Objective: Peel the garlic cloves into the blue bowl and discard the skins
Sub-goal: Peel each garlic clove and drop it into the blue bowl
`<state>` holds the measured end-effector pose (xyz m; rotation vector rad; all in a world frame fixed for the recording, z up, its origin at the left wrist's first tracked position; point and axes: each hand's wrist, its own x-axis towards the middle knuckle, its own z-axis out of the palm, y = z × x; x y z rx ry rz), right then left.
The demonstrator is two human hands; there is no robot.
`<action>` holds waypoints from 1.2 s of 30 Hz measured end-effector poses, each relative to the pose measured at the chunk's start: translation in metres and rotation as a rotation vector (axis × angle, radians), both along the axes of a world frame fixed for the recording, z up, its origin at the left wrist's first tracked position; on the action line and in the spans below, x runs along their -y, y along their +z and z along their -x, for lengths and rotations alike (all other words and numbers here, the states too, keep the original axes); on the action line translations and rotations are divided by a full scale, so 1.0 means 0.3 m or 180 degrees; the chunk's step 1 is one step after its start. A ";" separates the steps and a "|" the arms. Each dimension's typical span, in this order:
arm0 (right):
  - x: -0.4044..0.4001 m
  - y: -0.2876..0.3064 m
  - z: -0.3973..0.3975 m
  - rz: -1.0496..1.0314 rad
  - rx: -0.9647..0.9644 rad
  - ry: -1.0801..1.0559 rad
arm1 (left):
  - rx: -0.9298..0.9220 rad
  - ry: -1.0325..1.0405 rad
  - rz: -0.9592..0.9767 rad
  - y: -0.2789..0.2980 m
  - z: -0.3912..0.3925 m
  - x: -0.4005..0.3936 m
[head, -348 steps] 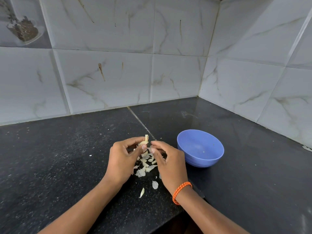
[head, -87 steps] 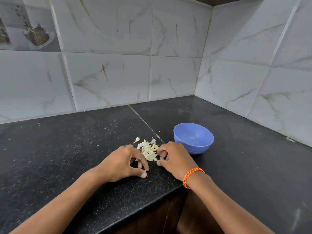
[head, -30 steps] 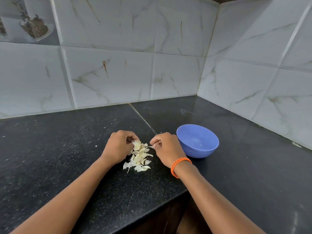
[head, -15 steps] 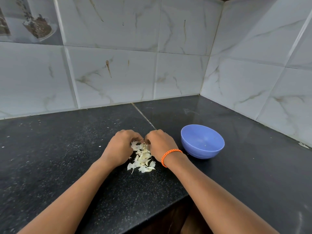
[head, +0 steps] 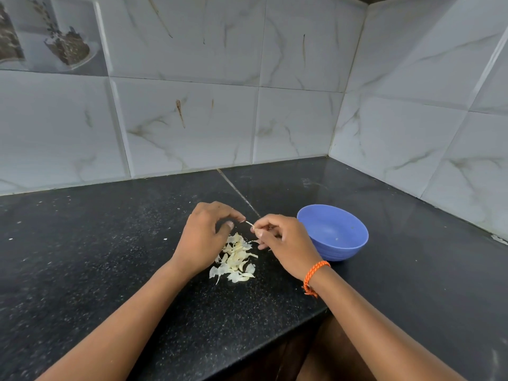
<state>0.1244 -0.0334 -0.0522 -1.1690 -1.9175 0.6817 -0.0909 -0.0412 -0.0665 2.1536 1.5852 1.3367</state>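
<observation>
A black speckled tabletop fills the lower view, with a seam running from centre toward 12 o'clock. White marble-veined wall tiles meet in a corner at 1 o'clock, and a picture tile sits at 10 o'clock.

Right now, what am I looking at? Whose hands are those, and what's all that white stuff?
A person wears a camera on their head, so you see their own two hands from above. No machine here. On the black counter lies a pile of garlic skins. To its right stands a blue bowl. The right hand, with an orange wristband, pinches a thin pale bit of garlic; the left hand reaches its fingertips to it. Its grip is unclear.
</observation>
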 end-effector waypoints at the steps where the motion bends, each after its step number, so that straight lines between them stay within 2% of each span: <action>1: 0.005 -0.014 -0.010 0.0032 -0.0164 0.0015 | 0.0020 -0.0018 -0.0029 0.003 -0.010 0.004; 8: 0.040 -0.077 -0.044 0.0060 -0.0806 -0.0024 | -0.0103 -0.0255 0.0178 0.002 -0.065 0.027; 11: 0.040 -0.075 -0.026 0.0108 -0.1067 -0.0026 | 0.0057 -0.0353 0.0333 0.001 -0.077 0.033; 17: 0.042 -0.080 0.013 0.0127 -0.1423 -0.0049 | 0.0540 -0.0284 0.0246 0.003 -0.089 0.051; 28: 0.054 -0.081 0.030 0.0068 -0.1377 -0.0119 | 0.0535 -0.0112 0.0032 0.006 -0.106 0.066; 34: 0.058 -0.083 0.032 0.0124 -0.1369 -0.0004 | 0.0758 -0.0088 0.0238 0.013 -0.104 0.056; 36: 0.053 -0.087 0.029 0.0127 -0.1333 -0.0014 | 0.0578 0.0073 0.0281 0.015 -0.095 0.051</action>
